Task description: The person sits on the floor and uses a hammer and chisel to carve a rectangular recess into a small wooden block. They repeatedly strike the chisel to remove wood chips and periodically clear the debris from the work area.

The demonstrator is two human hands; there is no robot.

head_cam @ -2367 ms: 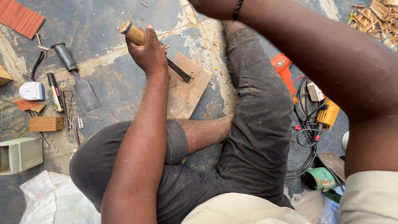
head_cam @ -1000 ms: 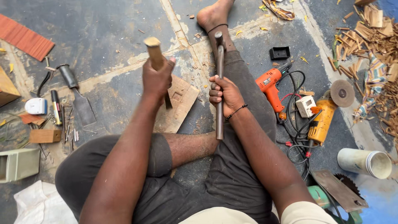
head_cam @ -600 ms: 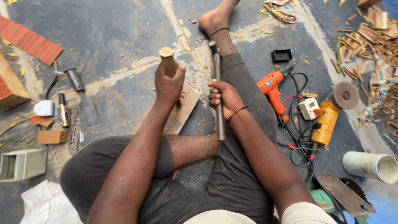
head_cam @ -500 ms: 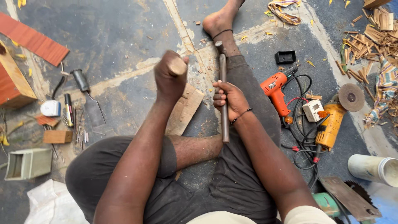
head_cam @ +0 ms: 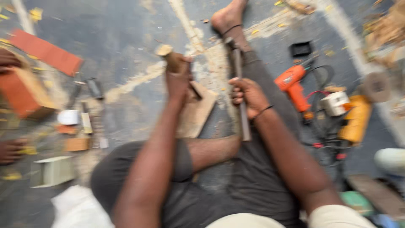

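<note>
You sit on the floor with one leg stretched out; your right hand (head_cam: 249,95) is clenched around a long metal bar (head_cam: 239,97) lying along that leg, its far end near your foot. It looks stiff and heavy, so a mid-shaft hold suits it. Your left hand (head_cam: 179,80) grips a wooden-handled tool (head_cam: 168,57) raised above a flat wooden board (head_cam: 196,112). Toward the floor's right edge sits an orange power drill (head_cam: 293,86)

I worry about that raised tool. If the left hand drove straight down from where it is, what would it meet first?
Probably the wooden board on the floor just below the left hand, which grips a wooden-handled hammer; blur leaves depth uncertain.
</note>
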